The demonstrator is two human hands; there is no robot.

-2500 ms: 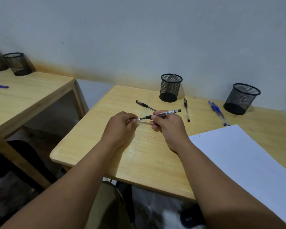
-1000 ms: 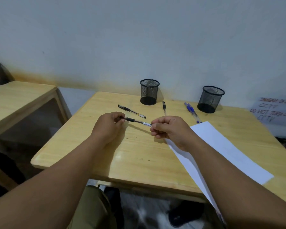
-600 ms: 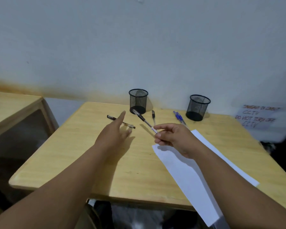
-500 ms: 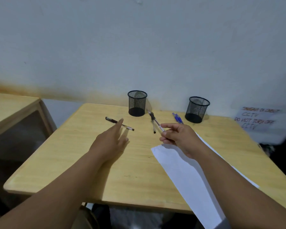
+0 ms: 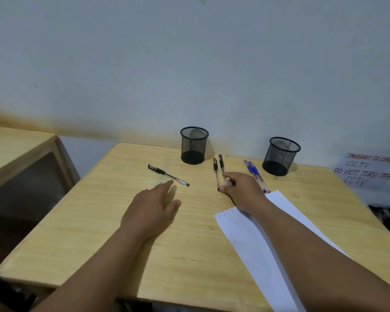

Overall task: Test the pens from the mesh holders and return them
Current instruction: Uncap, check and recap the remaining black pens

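Fingers of our right hand (image 5: 242, 191) pinch a black pen (image 5: 222, 168) beside a second black pen (image 5: 216, 174) near the table's (image 5: 99, 233) far edge, between two mesh holders (image 5: 193, 145). Our left hand (image 5: 151, 208) lies flat, fingers straight, its tip just short of another black pen (image 5: 168, 175). Blue pens (image 5: 253, 173) lie by the paper (image 5: 257, 244).

Pale grey-white wall (image 5: 189, 64) filling upper half, yellowish stain running along base. Light wooden table (image 5: 99, 221) sitting against it. Second wooden table (image 5: 11, 143) showing at left, separated by gap. Handwritten notice (image 5: 367, 172) leaning at right (blurred, mentions CCTV). Soft even light falling.
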